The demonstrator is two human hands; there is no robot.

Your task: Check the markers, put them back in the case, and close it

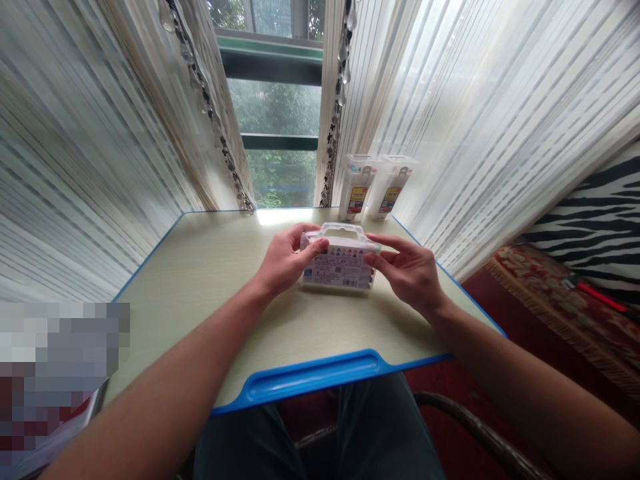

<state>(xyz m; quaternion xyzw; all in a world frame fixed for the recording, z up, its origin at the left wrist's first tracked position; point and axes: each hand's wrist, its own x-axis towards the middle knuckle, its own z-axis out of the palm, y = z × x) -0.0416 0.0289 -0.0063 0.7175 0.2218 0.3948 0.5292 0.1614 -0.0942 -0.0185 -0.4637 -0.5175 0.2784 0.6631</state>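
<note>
A clear plastic carrying case (340,270) with a handle on top stands upright on the pale wood-grain table (200,280). Its near face carries a printed label with rows of small coloured marks, fine text and a barcode. My left hand (293,253) grips the upper left corner, thumb on the front face and fingers behind. On the opposite side, my right hand (410,270) holds the right edge between thumb and fingers. The fingertips behind the case are hidden.
Two tall clear plastic boxes (356,190) with yellow labels stand at the table's back right corner. A blue pencil trough (315,377) runs along the near edge. String curtains (440,87) hang around a window. A zebra-striped cloth (595,213) lies to the right.
</note>
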